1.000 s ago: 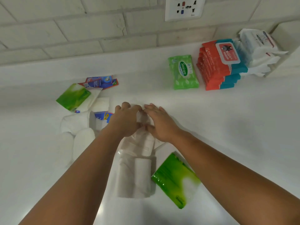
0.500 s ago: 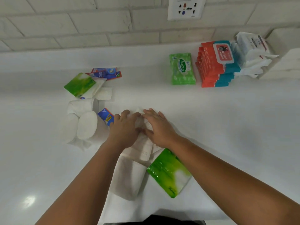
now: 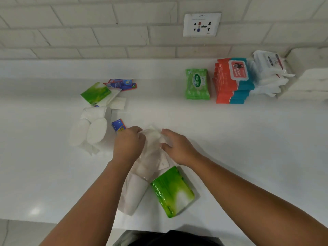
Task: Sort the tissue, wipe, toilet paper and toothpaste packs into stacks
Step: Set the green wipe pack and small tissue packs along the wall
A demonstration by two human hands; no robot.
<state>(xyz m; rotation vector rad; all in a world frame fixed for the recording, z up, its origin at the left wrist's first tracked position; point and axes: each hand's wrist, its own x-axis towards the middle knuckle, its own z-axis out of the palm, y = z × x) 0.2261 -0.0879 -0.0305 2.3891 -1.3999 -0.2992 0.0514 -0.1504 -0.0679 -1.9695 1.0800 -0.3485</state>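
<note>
Gripping the clear wrap at the far end of a toilet paper pack (image 3: 134, 194), your left hand (image 3: 128, 144) has its fingers curled tight into the bunched plastic. Your right hand (image 3: 177, 148) meets it from the other side, its fingers bent over the same wrap and the thumb pressed in below, so both hands are pinching one piece of plastic between them. The pack lies lengthwise on the white counter (image 3: 230, 139), running from your hands back toward the near edge.

Touching that pack on its right side lies a green tissue pack (image 3: 173, 190), flat and turned at a slant, just under your right wrist.

Left of your left hand sits another bundle of toilet rolls (image 3: 88, 130), round ends facing you. A small blue box (image 3: 118, 124) shows between that bundle and your knuckles. Further back on the left, a second green tissue pack (image 3: 95, 93) rests partly on white packs, and the toothpaste boxes (image 3: 122, 84) lie just behind it.

Well apart, on the far right by the tiled wall, you have a green wipe pack (image 3: 197, 84) lying alone, a stack of red and teal wipe packs (image 3: 232, 82) just beside it, and a pile of white wipe packs (image 3: 269, 73) beyond that. A wall socket (image 3: 202, 24) sits above them.
</note>
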